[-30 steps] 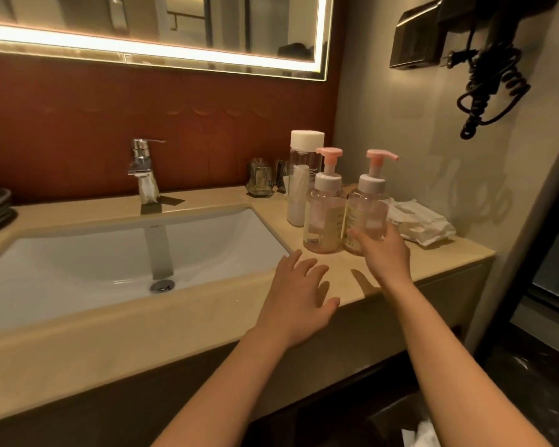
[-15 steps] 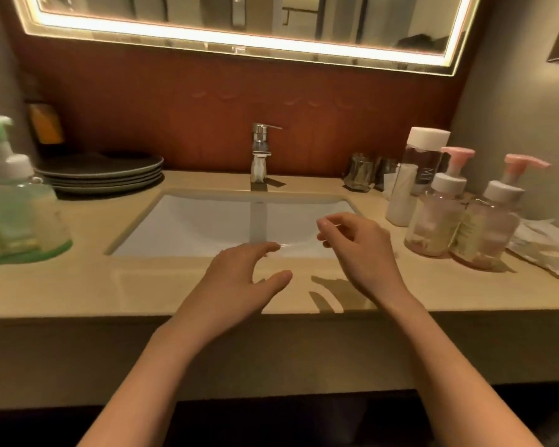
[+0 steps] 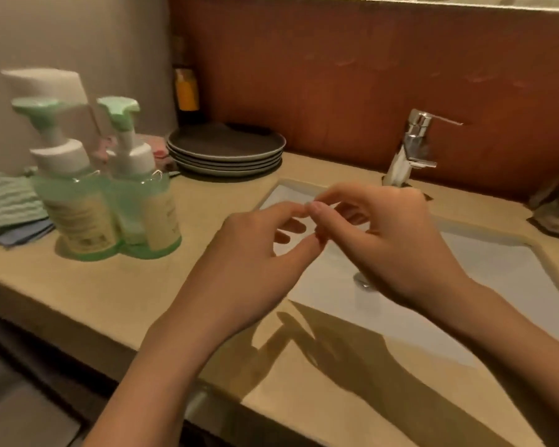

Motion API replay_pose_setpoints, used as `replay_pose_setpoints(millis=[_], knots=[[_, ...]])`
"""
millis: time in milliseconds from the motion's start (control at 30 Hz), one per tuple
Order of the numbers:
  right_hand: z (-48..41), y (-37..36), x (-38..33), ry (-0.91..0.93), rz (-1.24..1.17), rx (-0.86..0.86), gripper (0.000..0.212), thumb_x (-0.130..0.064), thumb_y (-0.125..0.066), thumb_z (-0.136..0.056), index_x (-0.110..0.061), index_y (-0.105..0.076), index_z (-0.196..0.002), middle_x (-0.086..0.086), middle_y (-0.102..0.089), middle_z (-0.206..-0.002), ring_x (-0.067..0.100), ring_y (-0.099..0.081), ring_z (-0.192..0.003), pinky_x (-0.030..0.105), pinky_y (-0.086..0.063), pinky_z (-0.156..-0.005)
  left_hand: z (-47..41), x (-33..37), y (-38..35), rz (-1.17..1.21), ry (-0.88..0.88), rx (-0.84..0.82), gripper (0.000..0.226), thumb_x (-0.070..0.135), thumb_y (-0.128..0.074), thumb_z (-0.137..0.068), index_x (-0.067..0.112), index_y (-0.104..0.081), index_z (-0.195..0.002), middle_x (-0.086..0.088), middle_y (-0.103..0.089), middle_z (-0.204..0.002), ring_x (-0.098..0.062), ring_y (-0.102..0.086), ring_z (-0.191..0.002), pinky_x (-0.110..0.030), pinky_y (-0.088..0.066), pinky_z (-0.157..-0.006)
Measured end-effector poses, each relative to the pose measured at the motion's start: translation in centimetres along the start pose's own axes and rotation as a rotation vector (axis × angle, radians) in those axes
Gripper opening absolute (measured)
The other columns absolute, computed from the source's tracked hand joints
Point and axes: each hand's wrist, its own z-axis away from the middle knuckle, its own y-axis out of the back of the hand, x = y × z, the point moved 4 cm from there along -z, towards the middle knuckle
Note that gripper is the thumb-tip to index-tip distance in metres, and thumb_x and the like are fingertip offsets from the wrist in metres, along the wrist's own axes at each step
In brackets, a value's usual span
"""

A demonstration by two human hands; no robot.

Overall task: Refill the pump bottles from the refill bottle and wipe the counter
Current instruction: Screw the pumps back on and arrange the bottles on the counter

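Over the sink (image 3: 497, 279), the left hand (image 3: 249, 262) and right hand (image 3: 394, 250) meet fingertip to fingertip, loosely curled, holding nothing visible; two green pump bottles (image 3: 78, 204) stand left of the sink, apparently untouched, so next likely comes reaching left to uncap one.

A left hand (image 3: 249, 266) and right hand (image 3: 397, 246) meet fingertip to fingertip above a white sink (image 3: 497, 285) in a beige counter (image 3: 142, 285). At left, two green pump bottles (image 3: 78, 204) stand touching, near folded cloths (image 3: 7, 201), stacked dark plates (image 3: 226, 146) and a chrome tap (image 3: 410, 146).
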Motion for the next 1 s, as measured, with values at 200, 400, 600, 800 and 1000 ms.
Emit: replay_pose_setpoints(millis=[200,400,600,800,1000], knots=[[-6.7,-1.9,-1.5,0.081,-0.075,-0.154,0.033,-0.048,-0.045,-0.086,-0.027,-0.067,-0.099,-0.013,-0.067,-0.082,0.001,-0.062,-0.077,0.016,-0.051,-0.071,-2.8,-1.5,3.5,-0.018,0.153,0.126,0.047,0.052,-0.046,-0.075,0.045,-0.056,-0.120,0.024,-0.062,-0.104,0.005,-0.056,-0.097,-0.015,-0.044,-0.072],[-9.0,-3.7,-4.1,0.094,-0.104,-0.362,0.031,-0.051,-0.044,-0.086,-0.033,-0.064,-0.100,-0.017,-0.064,-0.080,0.000,-0.061,-0.076,0.021,-0.054,-0.071,-2.5,-2.1,7.0,-0.020,0.333,0.139,0.038,0.051,-0.047,-0.075,0.038,-0.063,-0.107,0.020,-0.065,-0.099,0.004,-0.058,-0.094,-0.026,-0.050,-0.080],[-11.1,-5.6,-7.1,0.067,-0.110,-0.591,0.028,-0.047,-0.051,-0.086,-0.033,-0.064,-0.106,-0.014,-0.067,-0.087,0.003,-0.062,-0.081,0.032,-0.055,-0.077,-0.2,-3.1,10.8,0.000,0.515,0.184,0.031,0.038,-0.055,-0.085,0.034,-0.062,-0.115,0.018,-0.064,-0.102,0.000,-0.058,-0.100,-0.034,-0.048,-0.090],[-13.4,-8.7,-8.3,-0.090,-0.269,-0.557,0.040,-0.037,-0.065,-0.083,-0.030,-0.056,-0.121,-0.013,-0.061,-0.105,0.004,-0.058,-0.093,0.029,-0.051,-0.084,0.7,-7.1,15.1,-0.060,0.584,0.472,0.018,0.027,-0.063,-0.086,0.024,-0.048,-0.097,0.012,-0.049,-0.093,-0.003,-0.051,-0.082,-0.032,-0.048,-0.077],[-14.2,-10.9,-8.5,-0.319,-0.488,-0.360,0.045,-0.026,-0.073,-0.077,-0.028,-0.057,-0.119,-0.009,-0.060,-0.117,0.011,-0.054,-0.109,0.028,-0.043,-0.088,-0.2,-11.0,17.9,-0.061,0.581,0.613,0.060,0.025,-0.074,-0.076,0.019,-0.040,-0.125,0.010,-0.035,-0.117,-0.014,-0.039,-0.117,-0.031,-0.035,-0.099]])
